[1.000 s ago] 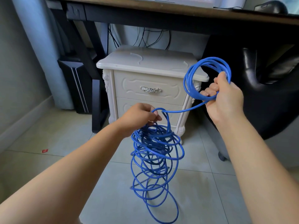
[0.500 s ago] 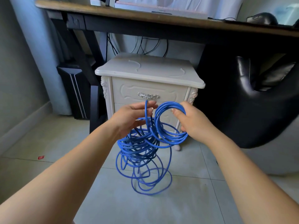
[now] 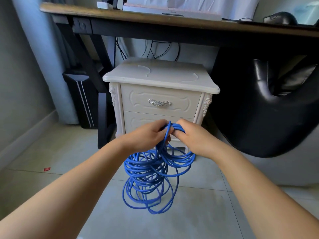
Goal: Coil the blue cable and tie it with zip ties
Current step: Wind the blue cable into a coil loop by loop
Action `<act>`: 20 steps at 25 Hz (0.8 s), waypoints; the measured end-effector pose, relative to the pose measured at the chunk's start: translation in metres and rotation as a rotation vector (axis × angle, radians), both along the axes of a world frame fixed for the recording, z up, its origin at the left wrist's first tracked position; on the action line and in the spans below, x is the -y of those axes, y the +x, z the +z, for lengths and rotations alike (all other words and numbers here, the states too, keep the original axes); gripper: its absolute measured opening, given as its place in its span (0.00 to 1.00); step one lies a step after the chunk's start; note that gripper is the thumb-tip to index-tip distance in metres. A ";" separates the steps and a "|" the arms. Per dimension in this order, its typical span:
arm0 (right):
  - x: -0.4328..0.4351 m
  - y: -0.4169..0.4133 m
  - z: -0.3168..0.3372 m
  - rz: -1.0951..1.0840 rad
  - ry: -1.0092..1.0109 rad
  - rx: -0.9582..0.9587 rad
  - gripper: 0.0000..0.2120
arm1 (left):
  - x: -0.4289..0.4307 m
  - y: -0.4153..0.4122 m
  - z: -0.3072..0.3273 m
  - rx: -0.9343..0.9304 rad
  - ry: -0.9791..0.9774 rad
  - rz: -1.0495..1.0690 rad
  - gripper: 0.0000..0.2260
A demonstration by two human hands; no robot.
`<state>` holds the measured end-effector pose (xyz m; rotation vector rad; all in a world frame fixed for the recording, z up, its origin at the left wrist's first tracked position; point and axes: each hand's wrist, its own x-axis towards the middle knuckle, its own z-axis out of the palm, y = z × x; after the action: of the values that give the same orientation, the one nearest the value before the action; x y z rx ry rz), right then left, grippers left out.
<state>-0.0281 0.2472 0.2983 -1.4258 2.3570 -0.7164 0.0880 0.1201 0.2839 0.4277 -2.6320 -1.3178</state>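
At the centre of the frame my left hand (image 3: 148, 135) and right hand (image 3: 193, 138) meet, both curled round the top of the blue cable (image 3: 146, 171) — its bunched strands gripped between them. Below, loose tangled loops hang toward the tiled floor (image 3: 198, 213), in front of the white nightstand (image 3: 160, 100) under the tabletop (image 3: 155, 18)

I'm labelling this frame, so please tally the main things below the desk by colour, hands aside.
Blue: 1, the cable
White: 1, the nightstand
Black: 2, the chair and the computer tower
Red: 1, the scrap on the floor
Total: 5
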 end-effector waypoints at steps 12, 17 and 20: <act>0.018 0.011 -0.012 -0.262 -0.185 0.354 0.12 | -0.008 -0.007 -0.009 0.013 -0.460 0.234 0.12; 0.021 0.001 -0.017 -0.327 -0.221 0.334 0.09 | -0.005 -0.006 -0.005 -0.012 -0.510 0.280 0.14; 0.009 -0.020 -0.044 -0.435 -0.177 0.812 0.10 | 0.029 0.006 0.006 -0.356 0.014 0.452 0.11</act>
<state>-0.0485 0.2379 0.2543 -0.4784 1.9509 -1.3339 0.0940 0.0909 0.2899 0.6722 -2.0793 -1.1392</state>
